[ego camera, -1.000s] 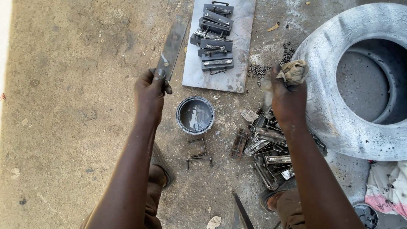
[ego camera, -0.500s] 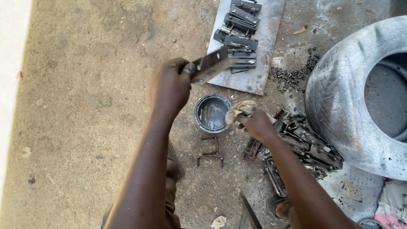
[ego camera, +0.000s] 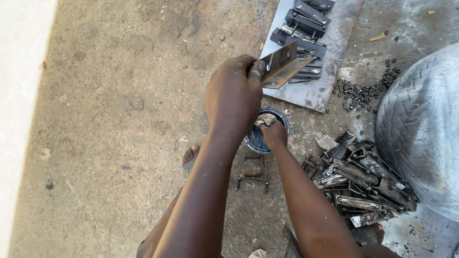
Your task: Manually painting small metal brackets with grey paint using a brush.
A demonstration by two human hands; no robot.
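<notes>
- Left hand [ego camera: 233, 98], closed around an angled metal piece [ego camera: 282, 67], has lifted it above the small tin [ego camera: 266, 138].
- Right hand [ego camera: 272, 131], pinching a rag [ego camera: 266, 119], has dropped into the tin on the floor [ego camera: 119, 119].

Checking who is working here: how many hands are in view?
2. The left hand holds up a metal angle piece; the right hand presses a rag into the small tin.

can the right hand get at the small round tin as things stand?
Probably yes. The right hand, pinching a rag, is already at the mouth of the small round tin, with nothing between them. The left hand holds the angled metal piece higher up, apparently clear of the tin.
</notes>
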